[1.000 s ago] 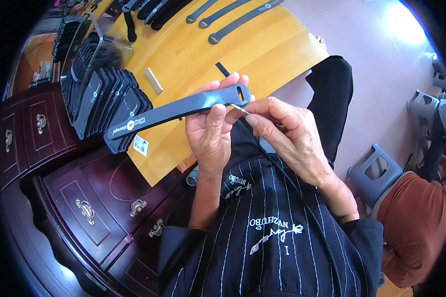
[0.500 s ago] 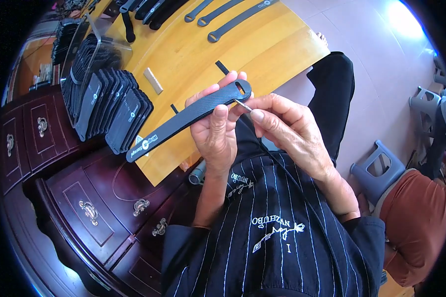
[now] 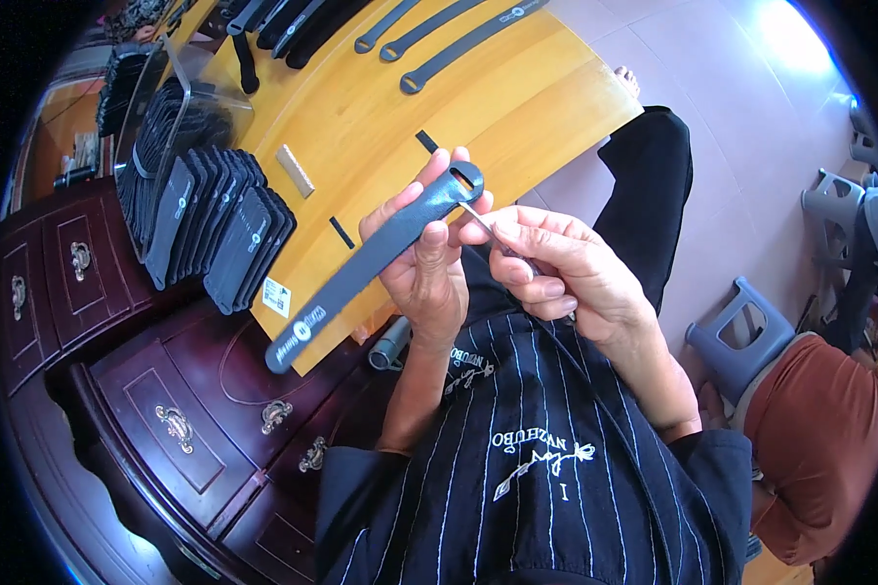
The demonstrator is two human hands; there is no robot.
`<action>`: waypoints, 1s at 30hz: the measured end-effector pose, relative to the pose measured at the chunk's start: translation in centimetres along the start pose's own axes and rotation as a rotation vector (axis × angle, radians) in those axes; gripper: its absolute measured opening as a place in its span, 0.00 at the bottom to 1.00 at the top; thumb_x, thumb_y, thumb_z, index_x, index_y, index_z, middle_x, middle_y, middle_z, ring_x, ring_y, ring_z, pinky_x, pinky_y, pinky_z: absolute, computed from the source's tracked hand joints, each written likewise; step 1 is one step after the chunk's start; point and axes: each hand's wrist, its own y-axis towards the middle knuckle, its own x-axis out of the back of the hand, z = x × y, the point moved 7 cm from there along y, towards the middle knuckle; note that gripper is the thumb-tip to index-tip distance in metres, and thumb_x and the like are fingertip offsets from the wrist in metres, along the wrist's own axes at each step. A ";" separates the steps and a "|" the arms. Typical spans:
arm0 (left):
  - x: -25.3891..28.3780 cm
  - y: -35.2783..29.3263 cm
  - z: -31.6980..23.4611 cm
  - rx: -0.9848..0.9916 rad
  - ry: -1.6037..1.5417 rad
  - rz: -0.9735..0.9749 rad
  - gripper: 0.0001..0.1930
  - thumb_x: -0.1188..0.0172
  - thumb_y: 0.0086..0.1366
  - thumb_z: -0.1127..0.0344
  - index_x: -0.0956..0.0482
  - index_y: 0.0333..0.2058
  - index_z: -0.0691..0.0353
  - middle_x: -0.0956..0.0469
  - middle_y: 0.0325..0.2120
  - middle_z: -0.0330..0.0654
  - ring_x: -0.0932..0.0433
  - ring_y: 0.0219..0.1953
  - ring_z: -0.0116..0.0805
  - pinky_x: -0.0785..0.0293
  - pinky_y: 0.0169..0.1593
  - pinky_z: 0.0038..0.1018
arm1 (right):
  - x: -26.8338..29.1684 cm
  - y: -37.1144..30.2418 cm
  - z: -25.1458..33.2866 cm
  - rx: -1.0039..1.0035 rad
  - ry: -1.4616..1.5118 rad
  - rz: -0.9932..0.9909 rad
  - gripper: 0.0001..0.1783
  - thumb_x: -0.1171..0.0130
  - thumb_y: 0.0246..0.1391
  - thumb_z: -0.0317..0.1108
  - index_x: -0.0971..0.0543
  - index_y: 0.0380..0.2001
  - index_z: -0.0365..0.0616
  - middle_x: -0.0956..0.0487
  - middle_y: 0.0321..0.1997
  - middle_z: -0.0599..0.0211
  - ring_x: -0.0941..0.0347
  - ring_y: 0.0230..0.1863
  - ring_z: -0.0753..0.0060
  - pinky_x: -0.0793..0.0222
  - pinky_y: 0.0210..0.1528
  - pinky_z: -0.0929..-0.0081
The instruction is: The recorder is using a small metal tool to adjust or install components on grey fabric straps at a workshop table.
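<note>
My left hand grips a long black storage strap with its thumb on top and its fingers behind. The strap slants from lower left to upper right. At its upper right is a rounded end with an oval slot, and white print marks the lower end. In my right hand is a slim pointed metal tool, pinched between thumb and fingers. Its tip meets the strap's edge just below the slotted end. Whether it is one half of tweezers or a single pick, I cannot tell.
On the yellow wooden table, more black straps lie at the far side. Stacked black straps stand at the left beside a clear plastic holder. Small black strips and a beige block lie nearer. A grey stool stands at right.
The strap's long printed end has swung down and toward me, uncovering a white label on the table corner. My right fingers have curled further round the tool.
</note>
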 end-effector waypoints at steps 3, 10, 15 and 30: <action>-0.1 0.2 -0.3 -0.108 0.072 0.030 0.13 0.51 0.68 0.70 0.39 0.49 0.61 0.33 0.52 0.63 0.30 0.54 0.56 0.21 0.48 0.42 | -0.1 -0.2 0.7 0.115 -0.161 -0.050 0.14 0.51 0.63 0.38 0.23 0.44 0.41 0.32 0.23 0.77 0.49 0.15 0.93 0.59 0.13 0.93; 0.2 0.5 -1.3 -0.373 0.356 0.215 0.14 0.49 0.67 0.69 0.39 0.49 0.60 0.33 0.52 0.66 0.29 0.53 0.60 0.21 0.44 0.42 | -0.3 -0.3 0.3 0.015 0.066 0.005 0.13 0.53 0.64 0.35 0.26 0.42 0.37 0.33 0.21 0.76 0.50 0.14 0.94 0.57 0.11 0.93; 0.0 0.4 -1.3 -0.442 0.472 0.228 0.14 0.49 0.67 0.66 0.40 0.47 0.59 0.32 0.50 0.66 0.28 0.51 0.62 0.19 0.42 0.41 | -0.4 -0.4 1.1 0.173 -0.174 -0.042 0.13 0.54 0.65 0.35 0.26 0.43 0.37 0.33 0.21 0.77 0.51 0.14 0.95 0.59 0.11 0.94; -1.0 0.6 -3.1 -0.512 0.646 0.212 0.12 0.45 0.66 0.65 0.34 0.42 0.64 0.27 0.45 0.64 0.25 0.47 0.59 0.26 0.50 0.47 | -1.3 -0.5 1.3 0.147 -0.158 -0.047 0.12 0.52 0.64 0.38 0.25 0.41 0.41 0.34 0.22 0.80 0.50 0.15 0.93 0.56 0.14 0.91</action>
